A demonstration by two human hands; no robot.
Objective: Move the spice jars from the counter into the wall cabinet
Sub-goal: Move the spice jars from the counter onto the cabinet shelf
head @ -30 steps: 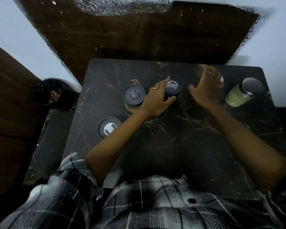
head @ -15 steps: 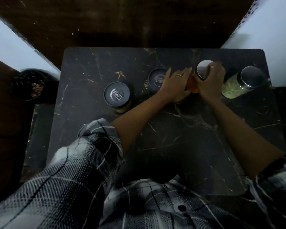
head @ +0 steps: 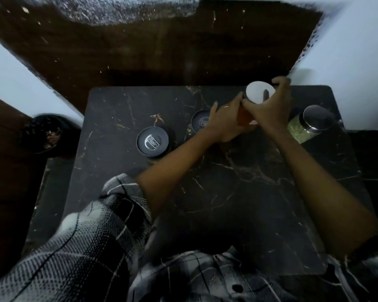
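1. Spreading across most of the view, a dark marbled counter [head: 238, 192] is carrying all the jars along its far half.
2. Reaching in from the near edge, a person in a plaid shirt [head: 96, 247] is stretching both bare forearms toward the far right corner.
3. Closing around the amber jar [head: 246, 118], the right hand [head: 271, 110] is curling its fingers over the white lid [head: 259, 94] from the right side, gripping it.
4. Pressing against that same jar from the left, the left hand [head: 225, 123] is laying straight fingers along its side, a ring showing on one finger; whether the jar is lifting off the surface I cannot tell.
5. Lying tilted near the right edge, a green-filled jar [head: 308, 125] with a steel lid is sitting just beside the right wrist.
6. Standing nearer the left edge, a black-lidded jar [head: 152, 143] is sitting apart from the hands.
7. Hiding partly behind the left hand, another black-lidded jar [head: 200, 123] is standing between the two.
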